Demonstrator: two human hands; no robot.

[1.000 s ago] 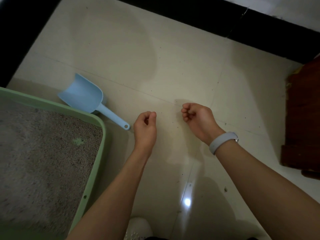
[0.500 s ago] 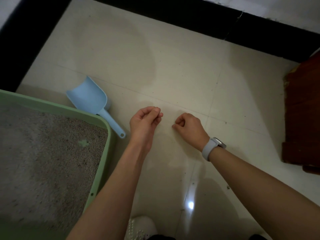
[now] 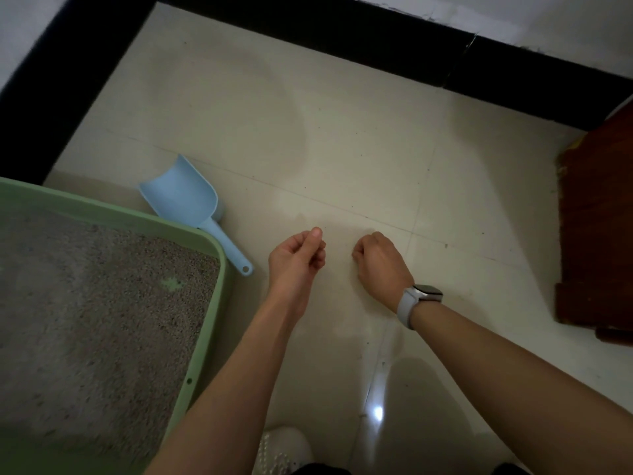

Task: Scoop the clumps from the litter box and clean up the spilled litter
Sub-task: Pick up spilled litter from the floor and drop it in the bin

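Note:
A green litter box (image 3: 144, 217) filled with grey litter (image 3: 85, 303) takes up the lower left. Beside its far right corner, a light blue scoop (image 3: 181, 195) lies on the cream tiles with its handle pointing toward me. My left hand (image 3: 294, 258) hovers just right of the scoop handle, fingers curled and thumb laid against them, with nothing visible in it. My right hand (image 3: 380, 262) is a short gap to its right, knuckles up and fingers curled down at the floor, so its fingertips are hidden. A few dark litter specks (image 3: 446, 246) dot the tiles.
A black skirting (image 3: 376, 39) runs along the walls at the back and left. Brown wooden furniture (image 3: 596, 234) stands at the right edge. My white shoe (image 3: 284, 447) shows at the bottom. A grey watch (image 3: 419, 299) is on my right wrist.
My right hand has moved left toward my left hand and turned knuckles up, down to the floor. The left hand has barely shifted. The scoop has not moved.

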